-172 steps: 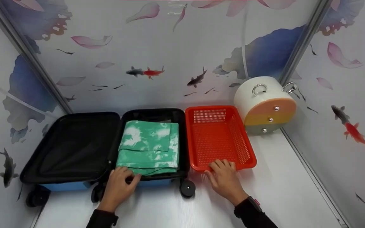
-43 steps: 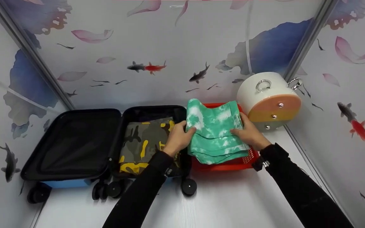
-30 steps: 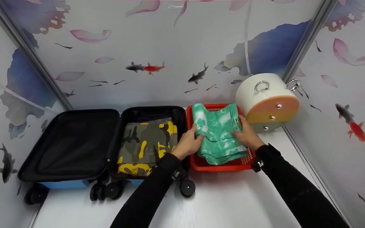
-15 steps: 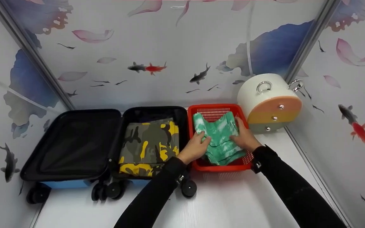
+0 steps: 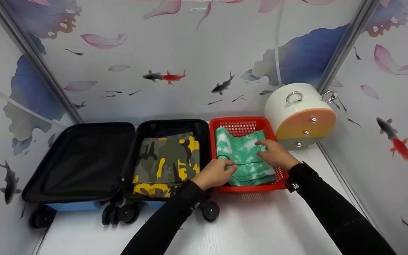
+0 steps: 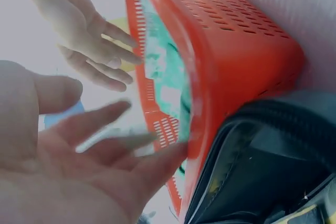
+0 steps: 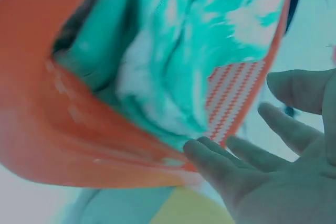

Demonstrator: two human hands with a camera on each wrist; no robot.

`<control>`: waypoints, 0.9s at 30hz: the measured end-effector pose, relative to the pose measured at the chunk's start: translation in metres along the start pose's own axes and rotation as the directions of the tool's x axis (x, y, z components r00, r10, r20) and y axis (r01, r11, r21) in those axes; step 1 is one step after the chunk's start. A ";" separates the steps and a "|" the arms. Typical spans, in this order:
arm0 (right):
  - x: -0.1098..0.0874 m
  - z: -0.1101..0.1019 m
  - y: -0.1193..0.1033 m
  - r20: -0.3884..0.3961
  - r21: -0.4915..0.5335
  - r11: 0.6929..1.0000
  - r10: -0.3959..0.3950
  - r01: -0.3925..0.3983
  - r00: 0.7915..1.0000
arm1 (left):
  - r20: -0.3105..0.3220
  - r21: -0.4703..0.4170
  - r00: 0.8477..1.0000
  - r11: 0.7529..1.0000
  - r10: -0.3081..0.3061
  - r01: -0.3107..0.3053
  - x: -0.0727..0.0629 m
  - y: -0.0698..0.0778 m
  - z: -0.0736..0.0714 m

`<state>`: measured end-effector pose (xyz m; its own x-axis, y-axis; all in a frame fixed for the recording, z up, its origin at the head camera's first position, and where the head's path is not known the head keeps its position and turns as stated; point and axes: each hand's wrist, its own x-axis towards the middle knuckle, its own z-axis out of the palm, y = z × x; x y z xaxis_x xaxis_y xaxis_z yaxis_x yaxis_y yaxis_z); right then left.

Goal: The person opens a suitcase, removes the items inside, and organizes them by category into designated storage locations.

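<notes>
A folded green-and-white tie-dye garment [image 5: 243, 147] lies inside the red plastic basket [image 5: 250, 189]. My left hand [image 5: 215, 173] is over the basket's near left side, fingers extended and loosely spread with nothing in them. On the right, my right hand [image 5: 276, 155] hovers at the basket's side rim, thumb and fingers parted beside the garment. The right wrist view shows the garment's layered folds [image 7: 220, 30] and the right hand's spread fingers [image 7: 210, 161] apart from a grip. A folded grey, black and yellow camouflage garment [image 5: 166, 161] lies in the suitcase.
The suitcase lies open left of the basket, its black-lined half [image 5: 172, 123] close against it and its other half [image 5: 87, 159] farther left. Suitcase wheels [image 5: 210, 211] stick out in front. A white drum-shaped drawer box [image 5: 296, 109] stands behind the basket's right side. Patterned walls enclose the back and sides.
The green garment has gone from the suitcase into the basket, baring the camouflage garment beneath. Over the last half second both hands have let go of it and drawn slightly apart.
</notes>
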<state>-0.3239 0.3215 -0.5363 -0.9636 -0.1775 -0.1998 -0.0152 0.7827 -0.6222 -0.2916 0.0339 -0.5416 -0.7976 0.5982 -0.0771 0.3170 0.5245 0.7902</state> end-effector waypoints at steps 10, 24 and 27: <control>-0.021 0.025 -0.038 0.136 0.045 0.986 -0.165 0.160 0.977 | -0.017 -0.056 0.994 0.993 0.104 -0.105 -0.026 -0.020 -0.038; -0.023 0.084 -0.107 0.165 0.492 0.863 -0.222 0.115 0.961 | -0.271 -0.029 0.875 0.912 -0.400 0.408 -0.076 -0.128 -0.144; -0.014 0.099 -0.125 0.209 0.584 0.811 -0.177 0.022 0.962 | -0.300 -0.010 0.850 0.892 -0.434 0.452 -0.086 -0.139 -0.150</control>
<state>-0.2823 0.1667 -0.5310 -0.8684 -0.4337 -0.2403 0.1222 0.2825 -0.9515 -0.3440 -0.1816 -0.5533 -0.9691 0.0989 -0.2260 -0.0829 0.7324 0.6758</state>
